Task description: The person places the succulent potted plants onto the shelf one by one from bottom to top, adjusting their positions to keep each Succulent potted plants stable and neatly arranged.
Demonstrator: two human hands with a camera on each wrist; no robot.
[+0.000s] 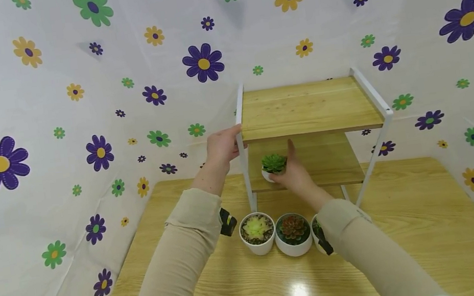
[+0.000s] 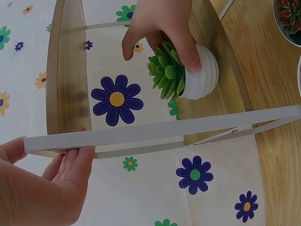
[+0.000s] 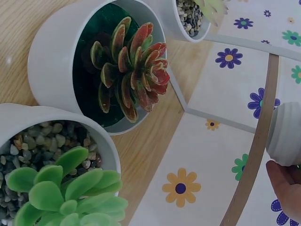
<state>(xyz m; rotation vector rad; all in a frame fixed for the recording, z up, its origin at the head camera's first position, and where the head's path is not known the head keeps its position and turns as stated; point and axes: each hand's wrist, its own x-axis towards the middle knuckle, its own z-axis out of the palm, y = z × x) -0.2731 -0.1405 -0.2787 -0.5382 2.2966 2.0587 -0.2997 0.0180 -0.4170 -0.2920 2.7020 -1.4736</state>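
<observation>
My left hand (image 1: 222,147) grips the upper left side of a two-tier wooden shelf (image 1: 307,107); in the left wrist view its fingers wrap the white metal frame (image 2: 141,134). Between the two tiers, my right hand (image 1: 295,175) holds a potted succulent (image 1: 273,164) by its small ribbed white pot (image 2: 203,74). It is at the left part of the lower board (image 1: 327,159); whether the pot's base touches the board I cannot tell. At the right edge of the right wrist view, part of the right hand (image 3: 287,188) shows against that pot.
In front of the shelf stand a yellowish succulent (image 1: 257,228), a reddish succulent (image 1: 293,230) and a green succulent (image 3: 70,193), all in white pots, the last partly hidden by the right sleeve in the head view. A flower-patterned cloth (image 1: 125,107) hangs behind the wooden table (image 1: 237,291).
</observation>
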